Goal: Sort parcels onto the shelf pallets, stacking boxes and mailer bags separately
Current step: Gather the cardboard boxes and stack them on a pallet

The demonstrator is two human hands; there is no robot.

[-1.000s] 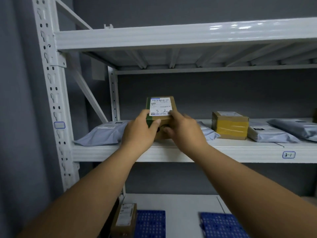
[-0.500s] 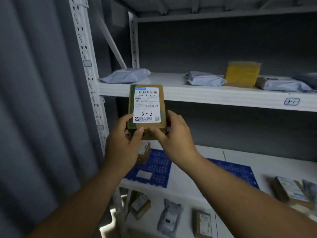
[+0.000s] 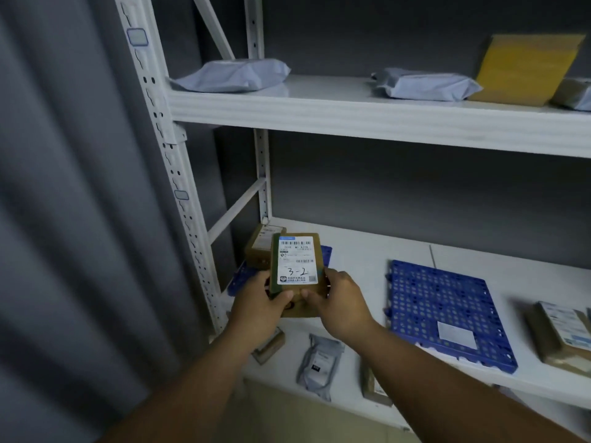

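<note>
White rack (image 3: 192, 199) against grey curtain (image 3: 64, 219); upper shelf (image 3: 351, 113) carrying grey mailers (image 3: 233, 76) and yellow box (image 3: 524, 67). Lower shelf (image 3: 367, 247) with two blue pallets (image 3: 447, 311). Labelled box (image 3: 295, 266) marked "3-2" over left pallet, gripped at near end by left hand (image 3: 259, 306) and right hand (image 3: 339, 303), fingers curled round.

A brown box (image 3: 295, 266) with a white label marked "3-2" tilts upright above the left blue pallet (image 3: 238, 278), just before another box (image 3: 260, 247) resting there.
</note>
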